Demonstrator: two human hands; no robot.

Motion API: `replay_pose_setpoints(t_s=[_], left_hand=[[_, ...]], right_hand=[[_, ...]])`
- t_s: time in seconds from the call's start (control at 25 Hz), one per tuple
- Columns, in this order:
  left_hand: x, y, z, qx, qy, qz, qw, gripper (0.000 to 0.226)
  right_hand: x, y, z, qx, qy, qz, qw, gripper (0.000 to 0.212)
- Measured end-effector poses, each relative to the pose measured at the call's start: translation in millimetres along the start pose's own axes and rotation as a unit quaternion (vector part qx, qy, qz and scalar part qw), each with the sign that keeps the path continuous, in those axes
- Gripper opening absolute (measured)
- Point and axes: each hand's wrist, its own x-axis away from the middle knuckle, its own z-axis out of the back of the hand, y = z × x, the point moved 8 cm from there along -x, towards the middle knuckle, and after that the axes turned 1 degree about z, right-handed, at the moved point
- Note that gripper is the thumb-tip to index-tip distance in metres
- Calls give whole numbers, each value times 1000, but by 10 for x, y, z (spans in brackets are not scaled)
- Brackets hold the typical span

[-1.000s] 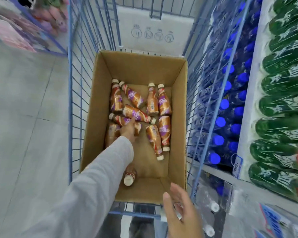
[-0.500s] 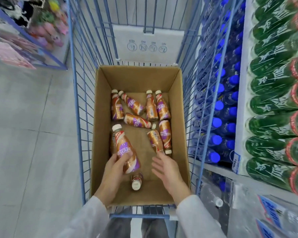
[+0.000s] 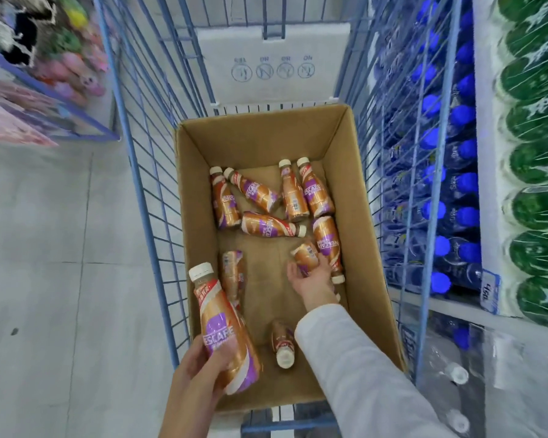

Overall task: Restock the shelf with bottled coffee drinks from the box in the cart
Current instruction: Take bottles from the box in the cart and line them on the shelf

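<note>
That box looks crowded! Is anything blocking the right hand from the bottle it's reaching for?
Nothing visible does. The right hand curls round that coffee bottle inside the box, with no other bottle between them.

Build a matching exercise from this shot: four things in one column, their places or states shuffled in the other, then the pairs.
Column one
1. left hand
2. right hand
3. blue-capped bottles
4. cardboard box

Column two
A. holds the raised bottle above the box's near left corner
B. sits inside the blue wire cart
C. grips the lower bottle deep in the box
D. stacked beyond the cart's right side

Pairs: 1-A, 2-C, 3-D, 4-B
</note>
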Motion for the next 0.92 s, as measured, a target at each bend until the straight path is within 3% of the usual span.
replay_pose_setpoints(t_s=[0.12, 0.24, 0.4, 0.6, 0.72, 0.92], left_hand=[[94, 92, -1, -16, -18, -14, 1000, 35], [373, 316, -65, -29, -46, -32, 998, 19], [845, 694, -227, -85, -111, -97, 985, 21], [1467, 914, -663, -127, -222, -142, 956, 31], [1859, 822, -1125, -161, -308, -166, 923, 33], [2790, 239, -1868, -226, -434, -208, 847, 37]], right_hand=[[490, 121, 79, -16, -29, -36, 999, 59], [1285, 160, 277, 33, -102, -18, 994, 54], [2454, -9, 574, 96, -188, 84, 974, 40], [3446, -459, 1176, 177, -169, 293, 924, 52], [3853, -729, 1659, 169, -153, 353, 908, 38], [4347, -1139, 2654, 96, -122, 411, 898, 38]])
